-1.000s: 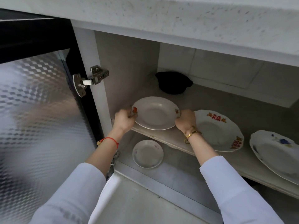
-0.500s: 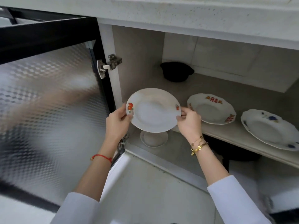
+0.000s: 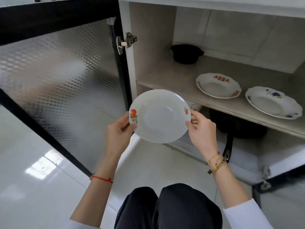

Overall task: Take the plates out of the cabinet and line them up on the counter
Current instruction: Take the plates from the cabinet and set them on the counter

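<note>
A white plate with orange fruit prints (image 3: pixel 159 115) is held in the air in front of the open cabinet. My left hand (image 3: pixel 118 131) grips its left rim and my right hand (image 3: pixel 200 129) grips its right rim. On the cabinet shelf (image 3: pixel 165 76) lie a scalloped plate with red patterns (image 3: pixel 217 85) and, to its right, a scalloped plate with blue flowers (image 3: pixel 273 102). The small plate on the cabinet floor is hidden behind the held plate.
The cabinet door (image 3: pixel 62 76), black-framed with patterned glass, stands open at the left. A black pot (image 3: pixel 186 53) sits at the back of the shelf. A dark pan (image 3: pixel 237 128) lies under the shelf. My knees (image 3: pixel 168 207) are at the bottom over a glossy white floor.
Both hands have lifted the fruit-print plate off the shelf and drawn it out of the cabinet toward me. The view has pulled back and down.
</note>
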### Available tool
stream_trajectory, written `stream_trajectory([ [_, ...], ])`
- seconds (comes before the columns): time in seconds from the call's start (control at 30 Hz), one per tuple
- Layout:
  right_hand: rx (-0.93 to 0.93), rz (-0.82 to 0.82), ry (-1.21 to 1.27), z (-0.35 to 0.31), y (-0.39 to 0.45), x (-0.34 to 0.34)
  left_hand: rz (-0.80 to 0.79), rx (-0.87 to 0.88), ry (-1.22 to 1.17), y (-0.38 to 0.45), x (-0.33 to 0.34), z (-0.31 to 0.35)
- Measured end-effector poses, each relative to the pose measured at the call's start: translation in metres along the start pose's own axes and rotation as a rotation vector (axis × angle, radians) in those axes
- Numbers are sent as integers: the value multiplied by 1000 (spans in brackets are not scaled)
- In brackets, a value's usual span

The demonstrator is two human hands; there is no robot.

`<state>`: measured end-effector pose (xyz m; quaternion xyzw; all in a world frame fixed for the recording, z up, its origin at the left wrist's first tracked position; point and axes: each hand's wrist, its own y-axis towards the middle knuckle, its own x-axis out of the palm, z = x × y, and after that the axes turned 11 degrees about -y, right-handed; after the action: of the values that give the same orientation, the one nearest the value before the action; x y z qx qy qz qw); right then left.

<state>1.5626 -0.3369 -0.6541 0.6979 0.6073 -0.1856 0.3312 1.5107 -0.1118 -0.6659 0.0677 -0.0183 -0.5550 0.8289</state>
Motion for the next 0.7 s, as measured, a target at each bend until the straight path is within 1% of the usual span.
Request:
stream_trajectory([
  [0.23, -30, 3, -6, 4, -26, 4, 26, -46, 42, -24, -14, -12],
  [0.33, -30, -14, -1, 5, -25, 9, 57, -50, 52, -24, -15, -18],
  [0.47, -47, -29, -16, 2, -13, 12, 94, -103, 8, -17, -14, -14],
  [0.57, -36, -63, -6, -12, 4, 4, 127, -127, 27, -9, -11, 10],
  [0.7, -20, -115, -4, -53, 24, -29, 156, -167, 37, -2, -10, 75],
])
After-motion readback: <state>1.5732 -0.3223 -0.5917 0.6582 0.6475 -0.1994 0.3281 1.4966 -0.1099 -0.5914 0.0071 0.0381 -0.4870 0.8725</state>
